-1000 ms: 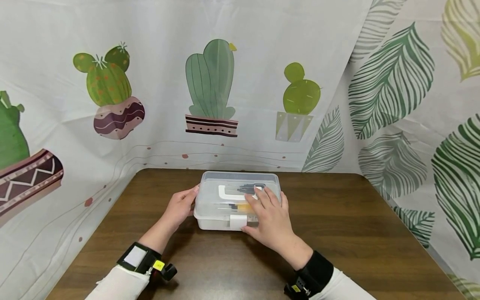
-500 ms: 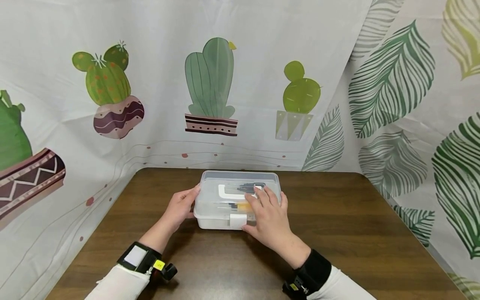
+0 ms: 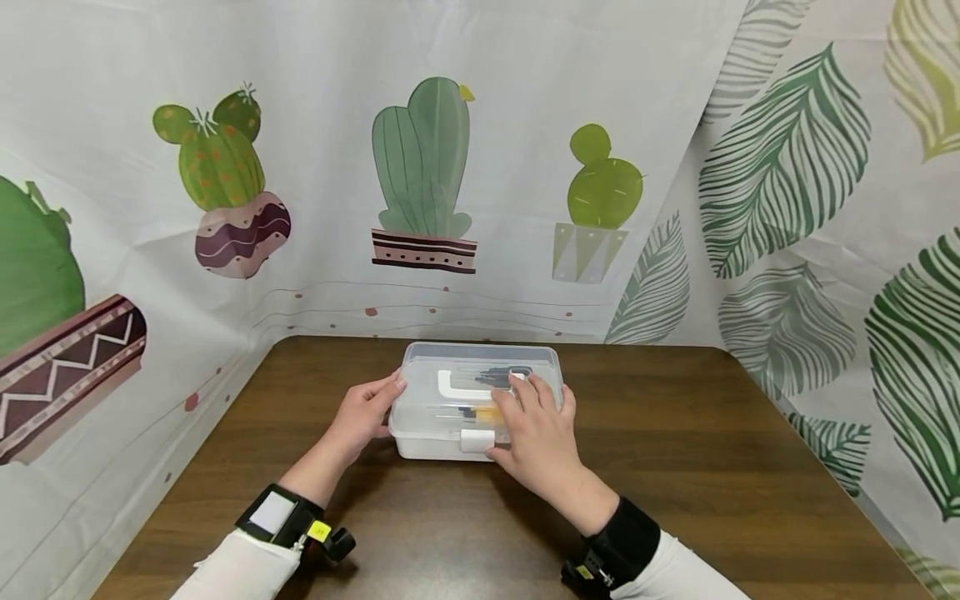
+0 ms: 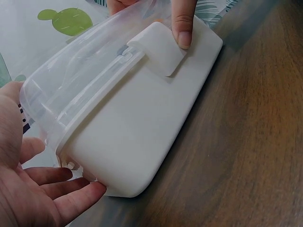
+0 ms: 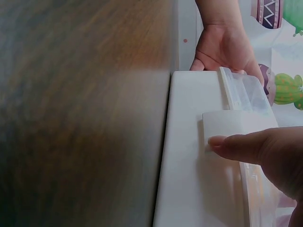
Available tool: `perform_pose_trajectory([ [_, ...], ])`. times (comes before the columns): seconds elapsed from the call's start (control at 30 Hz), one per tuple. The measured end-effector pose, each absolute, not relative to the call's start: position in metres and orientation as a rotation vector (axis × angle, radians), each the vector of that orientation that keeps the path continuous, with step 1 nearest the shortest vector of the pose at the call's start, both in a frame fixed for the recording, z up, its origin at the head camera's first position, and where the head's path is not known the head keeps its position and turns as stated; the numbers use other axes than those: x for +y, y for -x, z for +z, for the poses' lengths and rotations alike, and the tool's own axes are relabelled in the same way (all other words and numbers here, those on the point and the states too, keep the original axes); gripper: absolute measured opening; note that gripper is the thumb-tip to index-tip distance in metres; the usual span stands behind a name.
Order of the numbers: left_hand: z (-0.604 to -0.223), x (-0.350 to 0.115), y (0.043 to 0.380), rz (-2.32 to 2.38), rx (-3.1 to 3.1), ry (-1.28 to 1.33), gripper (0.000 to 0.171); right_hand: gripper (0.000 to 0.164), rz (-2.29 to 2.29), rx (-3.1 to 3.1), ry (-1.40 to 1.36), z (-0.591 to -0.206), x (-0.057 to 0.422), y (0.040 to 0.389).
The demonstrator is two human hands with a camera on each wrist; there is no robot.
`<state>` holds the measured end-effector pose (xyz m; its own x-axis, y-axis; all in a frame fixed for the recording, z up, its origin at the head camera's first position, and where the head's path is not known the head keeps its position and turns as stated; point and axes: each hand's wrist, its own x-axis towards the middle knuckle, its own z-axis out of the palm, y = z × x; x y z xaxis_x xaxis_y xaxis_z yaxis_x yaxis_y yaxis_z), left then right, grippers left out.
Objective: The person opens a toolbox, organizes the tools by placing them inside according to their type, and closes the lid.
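A plastic storage box (image 3: 431, 446) with a white base and clear lid sits on the table. My left hand (image 3: 365, 412) holds its left end, thumb against the lid and fingertips at the side below the rim. Across the lid's right part spread the fingers of my right hand (image 3: 543, 442). That hand's thumb (image 5: 236, 145) is on the lower edge of the white front latch (image 3: 477, 441). In the left wrist view the latch (image 4: 156, 45) stands tilted out from the front wall. The lid is down, with a white handle (image 3: 450, 387) on top, partly covered by the right hand.
Dark slender items (image 3: 495, 377) and yellow ones (image 3: 486, 414) show through the lid; their kind is unclear. The brown wooden table (image 3: 697, 467) ends at a cloth backdrop (image 3: 510, 192) printed with cacti and leaves. Each wrist wears a black strap (image 3: 630, 542) with a camera.
The latch's lower edge has swung slightly outward and up under my right thumb. The box and my left hand have stayed nearly still.
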<state>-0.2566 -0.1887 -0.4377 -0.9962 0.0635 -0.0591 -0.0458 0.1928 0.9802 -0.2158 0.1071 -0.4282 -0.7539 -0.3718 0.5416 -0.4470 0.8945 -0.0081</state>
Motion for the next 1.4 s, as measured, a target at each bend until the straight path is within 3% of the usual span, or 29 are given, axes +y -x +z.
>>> perform_pose_trajectory([
  [0.33,-0.435,-0.192,0.256,1.949,2.340,-0.090,0.060,0.081,0.236,-2.551,-0.625,-0.423,0.114,0.215],
  [0.53,-0.433,-0.197,0.258,1.877,2.320,-0.226,0.064,0.076,0.500,-2.610,-0.673,-0.409,0.131,0.222],
  [0.67,-0.431,-0.201,0.256,1.779,2.281,-0.374,0.077,0.089,0.758,-2.646,-0.691,-0.403,0.150,0.234],
  [0.83,-0.428,-0.201,0.252,1.675,2.294,-0.454,0.100,0.116,0.996,-2.747,-0.690,-0.403,0.173,0.251],
  [1.1,-0.428,-0.200,0.253,1.637,2.318,-0.440,0.105,0.143,1.159,-2.928,-0.647,-0.412,0.192,0.263],
  [1.2,-0.429,-0.201,0.253,1.631,2.318,-0.450,0.107,0.143,1.213,-2.912,-0.637,-0.414,0.192,0.265],
  [1.4,-0.434,-0.203,0.254,1.617,2.315,-0.433,0.109,0.126,1.324,-2.841,-0.698,-0.418,0.191,0.268],
])
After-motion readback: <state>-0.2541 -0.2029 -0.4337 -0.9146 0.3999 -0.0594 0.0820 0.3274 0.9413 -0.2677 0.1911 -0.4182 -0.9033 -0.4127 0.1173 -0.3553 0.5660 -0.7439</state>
